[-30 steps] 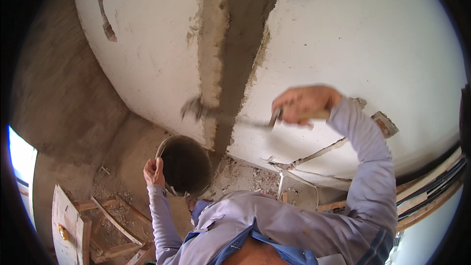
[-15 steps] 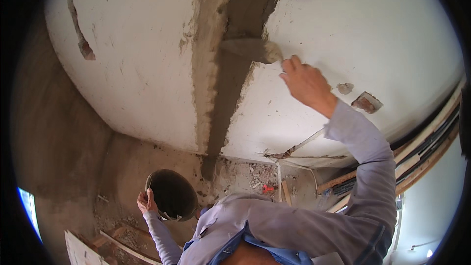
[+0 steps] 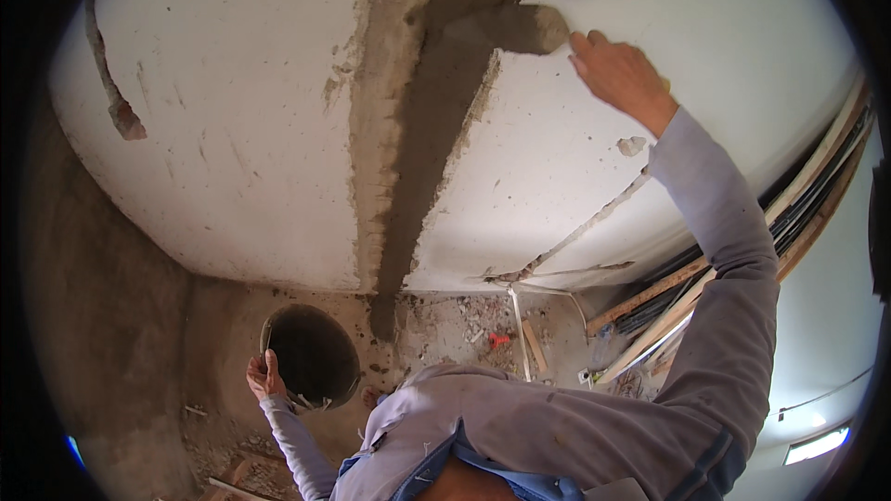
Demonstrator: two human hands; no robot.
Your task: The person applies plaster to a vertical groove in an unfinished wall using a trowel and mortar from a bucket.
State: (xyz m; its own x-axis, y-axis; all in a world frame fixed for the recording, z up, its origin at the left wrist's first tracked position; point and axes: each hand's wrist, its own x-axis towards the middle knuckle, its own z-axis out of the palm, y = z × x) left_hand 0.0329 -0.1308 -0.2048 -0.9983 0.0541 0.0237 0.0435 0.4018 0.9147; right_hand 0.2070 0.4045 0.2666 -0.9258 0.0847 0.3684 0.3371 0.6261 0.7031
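Observation:
My right hand (image 3: 624, 79) is closed round the handle of a trowel (image 3: 536, 30); the fingers hide most of that handle. The blade lies across a strip of wet-looking grey mortar (image 3: 422, 158) running down the white wall, its wide end over the strip's right edge. Low on the left, my left hand (image 3: 265, 377) grips the rim of a dark round bucket (image 3: 317, 353), thumb on the near side. The bucket's inside is too dark to tell how much it contains.
Planks and dark pipes (image 3: 817, 195) lean along the right. Rubble, a small red piece (image 3: 498, 340) and a short wooden stick (image 3: 535, 345) lie on the floor by the wall's foot. A broken groove (image 3: 585, 227) cuts the white wall. More boards (image 3: 237, 482) lie at lower left.
My right hand and the trowel have moved up and to the right along the mortar strip. The view has shifted slightly; my left hand still holds the bucket rim.

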